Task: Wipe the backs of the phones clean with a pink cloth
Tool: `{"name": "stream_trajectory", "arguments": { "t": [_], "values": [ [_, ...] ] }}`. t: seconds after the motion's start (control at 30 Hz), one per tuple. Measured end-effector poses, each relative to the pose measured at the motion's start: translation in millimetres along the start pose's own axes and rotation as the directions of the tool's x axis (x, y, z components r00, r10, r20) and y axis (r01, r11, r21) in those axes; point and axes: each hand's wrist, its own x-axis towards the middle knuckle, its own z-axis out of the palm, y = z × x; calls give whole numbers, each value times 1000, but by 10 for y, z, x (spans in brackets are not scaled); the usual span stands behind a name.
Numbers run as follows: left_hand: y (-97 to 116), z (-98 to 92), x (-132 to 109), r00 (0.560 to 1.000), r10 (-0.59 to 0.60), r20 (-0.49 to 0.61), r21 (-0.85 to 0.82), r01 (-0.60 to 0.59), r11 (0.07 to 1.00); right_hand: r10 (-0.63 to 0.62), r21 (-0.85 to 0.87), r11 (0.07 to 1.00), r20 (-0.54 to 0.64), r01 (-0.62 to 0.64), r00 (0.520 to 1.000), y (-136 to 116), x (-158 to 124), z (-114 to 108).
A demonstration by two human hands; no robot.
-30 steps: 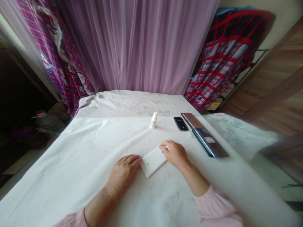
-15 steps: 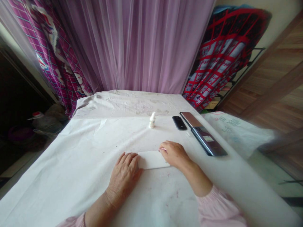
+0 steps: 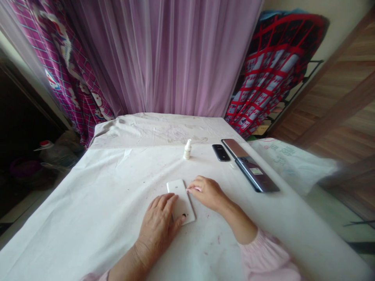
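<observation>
A white phone (image 3: 179, 196) lies flat, back side up, on the white cloth of the table (image 3: 96, 203). My left hand (image 3: 161, 228) rests on its near left part with fingers stretched flat over it. My right hand (image 3: 206, 192) sits at the phone's right edge, fingers curled, with the fingertips pinched against that edge. Both wrists come out of pale pink sleeves.
A small white bottle (image 3: 187, 149) stands further back. To its right lie a small black phone (image 3: 221, 152) and two larger dark phones (image 3: 252, 169) near the table's right edge. Purple curtains (image 3: 164, 58) hang behind; a red patterned blanket (image 3: 272, 74) hangs at the right.
The white phone has been turned on the cloth from slanting, through crosswise, to lengthwise pointing away from me. My left hand has moved onto it; my right hand has shifted slightly left.
</observation>
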Motion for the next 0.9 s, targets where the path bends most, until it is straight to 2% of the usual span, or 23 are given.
{"name": "stream_trajectory", "arguments": {
  "t": [0.1, 0.2, 0.3, 0.47, 0.8, 0.9],
  "values": [
    [204, -1, -52, 984, 113, 138, -23, -111, 994, 9, 106, 994, -89, 1, 996, 106, 53, 93],
    [302, -36, -32, 970, 63, 233, 14, -68, 998, -23, 146, 989, -86, 35, 996, 156, 71, 161],
    [304, -57, -1, 960, 31, 278, 42, -45, 998, -53, 139, 988, -94, 66, 994, 168, 73, 197],
    [273, -17, -14, 966, 93, 241, 86, -117, 989, -78, 66, 994, -98, 84, 992, 158, 66, 216],
    [221, 76, -32, 972, 209, 104, 165, -225, 960, -63, 9, 998, 109, 62, 992, -29, 7, -1],
    [219, 78, -36, 970, 222, 95, 150, -234, 961, -58, -26, 998, 172, 63, 983, -107, -14, -53]
  ]
}}
